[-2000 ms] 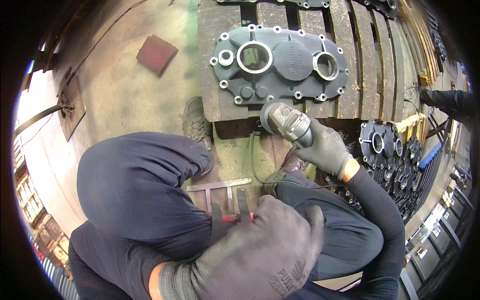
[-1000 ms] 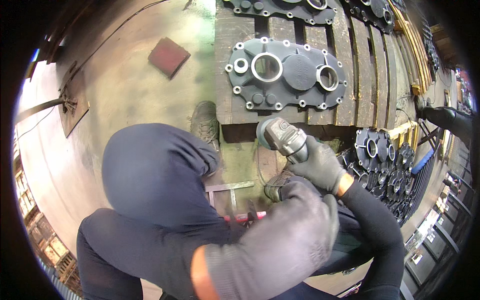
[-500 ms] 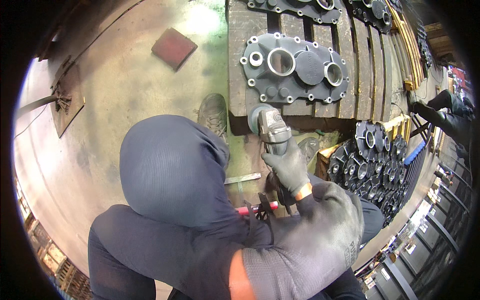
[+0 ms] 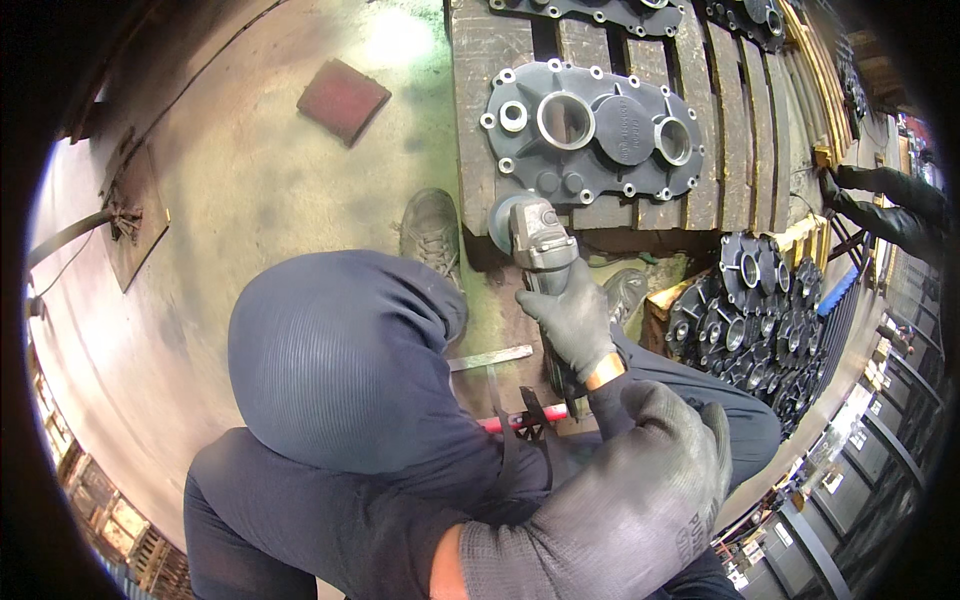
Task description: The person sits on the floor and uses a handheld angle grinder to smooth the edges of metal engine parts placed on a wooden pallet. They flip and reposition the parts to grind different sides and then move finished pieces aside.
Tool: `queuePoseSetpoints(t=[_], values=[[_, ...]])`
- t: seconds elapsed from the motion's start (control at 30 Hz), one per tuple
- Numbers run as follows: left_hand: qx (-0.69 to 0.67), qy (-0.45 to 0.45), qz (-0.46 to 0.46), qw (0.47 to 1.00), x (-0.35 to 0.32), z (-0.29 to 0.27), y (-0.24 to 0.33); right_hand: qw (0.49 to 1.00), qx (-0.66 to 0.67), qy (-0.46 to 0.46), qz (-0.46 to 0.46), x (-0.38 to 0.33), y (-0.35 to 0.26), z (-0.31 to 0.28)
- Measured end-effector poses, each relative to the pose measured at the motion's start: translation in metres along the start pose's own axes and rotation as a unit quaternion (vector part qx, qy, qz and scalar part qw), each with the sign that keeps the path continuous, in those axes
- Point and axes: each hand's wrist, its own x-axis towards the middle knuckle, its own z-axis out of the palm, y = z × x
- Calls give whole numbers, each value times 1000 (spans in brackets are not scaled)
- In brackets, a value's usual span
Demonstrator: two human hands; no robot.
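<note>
My right hand (image 4: pixel 572 322), in a grey glove, is closed around the body of an angle grinder (image 4: pixel 541 240). Its round disc (image 4: pixel 500 222) sits by the lower left edge of a dark cast cover plate (image 4: pixel 625 130); whether they touch I cannot tell. Large bores and bright-rimmed bolt holes mark the plate, which lies flat on a wooden pallet (image 4: pixel 480 60). My left hand (image 4: pixel 650 480), also gloved, crosses over my right forearm close to the camera. Its fingers are curled with their tips hidden, so what they hold, if anything, does not show.
More dark castings (image 4: pixel 740 320) are stacked at right beside the pallet. A dark red flat piece (image 4: pixel 343 101) lies on the floor at left. Below the grinder are a metal strip (image 4: pixel 490 358) and a red bar (image 4: pixel 550 412). Another person's legs (image 4: pixel 890 205) show far right.
The grinder and my right hand have shifted slightly up and left, bringing the disc nearer the cover plate. My left hand stays over the right forearm. The view has shifted slightly.
</note>
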Motion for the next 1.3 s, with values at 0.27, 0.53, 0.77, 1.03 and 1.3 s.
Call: queuePoseSetpoints(t=[0.27, 0.53, 0.77, 1.03, 1.3], values=[[9, -3, -8, 1000, -2, -5, -2, 999, 37, 1, -16, -5, -14, -3], [16, -4, -12, 1000, -6, -9, -6, 998, 55, -10, -5, 3, -14, -1], [25, -2, -7, 1000, -2, -9, -12, 996, 65, -13, -51, 15, -24, 6], [42, -4, -23, 999, -3, -11, -21, 998, 42, -30, -45, 24, -40, 11], [40, -4, -24, 999, -5, -12, -30, 997, 55, -14, -55, 36, -40, 6]])
